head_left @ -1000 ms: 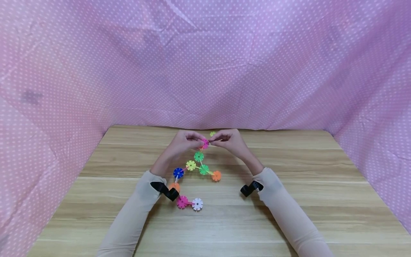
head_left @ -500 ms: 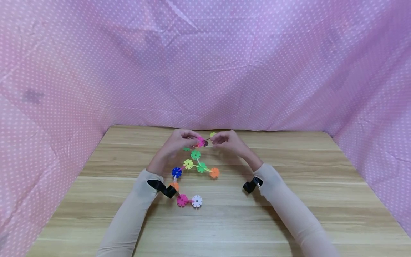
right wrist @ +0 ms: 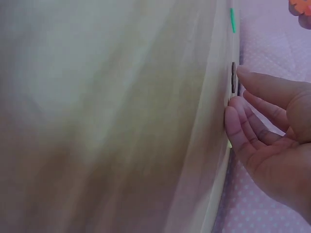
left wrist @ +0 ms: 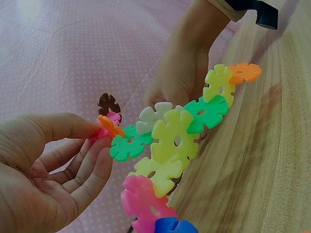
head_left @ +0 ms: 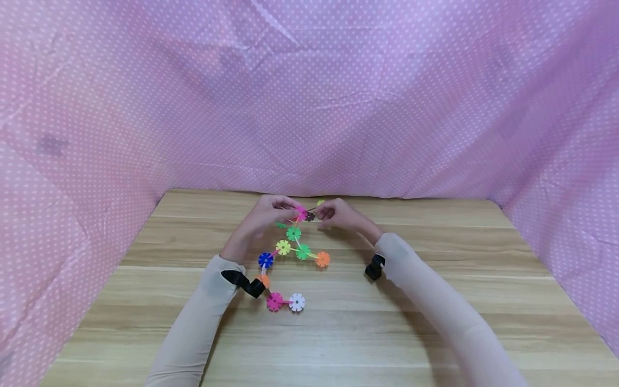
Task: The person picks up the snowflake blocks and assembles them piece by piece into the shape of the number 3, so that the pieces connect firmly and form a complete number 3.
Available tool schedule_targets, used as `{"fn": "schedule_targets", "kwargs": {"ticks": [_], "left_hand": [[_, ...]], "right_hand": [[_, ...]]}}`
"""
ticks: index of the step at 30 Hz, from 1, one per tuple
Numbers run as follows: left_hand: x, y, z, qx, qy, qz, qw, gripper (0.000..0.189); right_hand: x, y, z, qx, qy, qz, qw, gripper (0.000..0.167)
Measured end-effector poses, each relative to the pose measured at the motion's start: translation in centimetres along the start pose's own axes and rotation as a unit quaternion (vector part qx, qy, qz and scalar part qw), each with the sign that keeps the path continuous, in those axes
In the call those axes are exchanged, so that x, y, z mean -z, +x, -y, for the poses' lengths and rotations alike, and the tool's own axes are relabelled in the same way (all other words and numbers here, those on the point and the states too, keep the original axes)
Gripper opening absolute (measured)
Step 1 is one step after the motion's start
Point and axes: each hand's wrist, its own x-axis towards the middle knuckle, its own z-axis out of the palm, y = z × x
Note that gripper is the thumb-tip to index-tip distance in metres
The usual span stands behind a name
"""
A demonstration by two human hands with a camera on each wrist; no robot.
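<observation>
My left hand (head_left: 268, 215) pinches a pink notched disc (head_left: 301, 213) between thumb and fingers. That disc belongs to a chain of interlocked plastic flower-shaped discs. A brown disc (left wrist: 108, 106) juts from the pink one, and an orange disc (left wrist: 111, 125) is fitted beside it. The chain runs through a green disc (head_left: 293, 233), a yellow disc (head_left: 283, 247) and a blue disc (head_left: 265, 260) to a white disc (head_left: 297, 302). My right hand (head_left: 340, 214) hovers low at the table's far edge, thumb and fingers apart, beside a loose brown disc (right wrist: 233, 77); nothing is visibly held.
A yellow disc (head_left: 321, 202) lies near the far edge, partly behind the right hand. Another green disc (head_left: 280, 224) shows beneath the left hand. Pink dotted cloth (head_left: 309, 107) hangs around the back and sides of the wooden table (head_left: 338, 344).
The right hand has let go of the brown disc that juts from the pink one and moved to the right, toward the table. The left hand has shifted slightly left with the chain.
</observation>
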Motion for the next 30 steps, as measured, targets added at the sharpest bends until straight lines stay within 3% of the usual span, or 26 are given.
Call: {"fn": "schedule_targets", "kwargs": {"ticks": [4, 11, 15, 24, 30], "left_hand": [[0.0, 0.0, 0.0, 0.004, -0.002, 0.002, 1.0000, 0.027], [-0.1, 0.2, 0.0, 0.009, -0.009, 0.002, 0.9999, 0.027], [-0.1, 0.1, -0.1, 0.006, -0.008, 0.004, 0.9999, 0.026], [-0.2, 0.1, -0.1, 0.014, -0.004, -0.001, 0.9999, 0.026], [-0.2, 0.0, 0.1, 0.011, -0.009, 0.004, 0.9999, 0.026]], "right_hand": [[0.0, 0.8, 0.1, -0.003, -0.016, 0.010, 0.9998, 0.030], [-0.2, 2.0, 0.3, -0.005, -0.068, 0.040, 0.9969, 0.044], [-0.3, 2.3, 0.2, -0.003, -0.089, 0.039, 0.9953, 0.042], [-0.2, 1.4, 0.2, -0.003, -0.075, 0.025, 0.9969, 0.029], [0.0, 0.4, 0.3, -0.021, -0.034, 0.033, 0.9987, 0.029]]}}
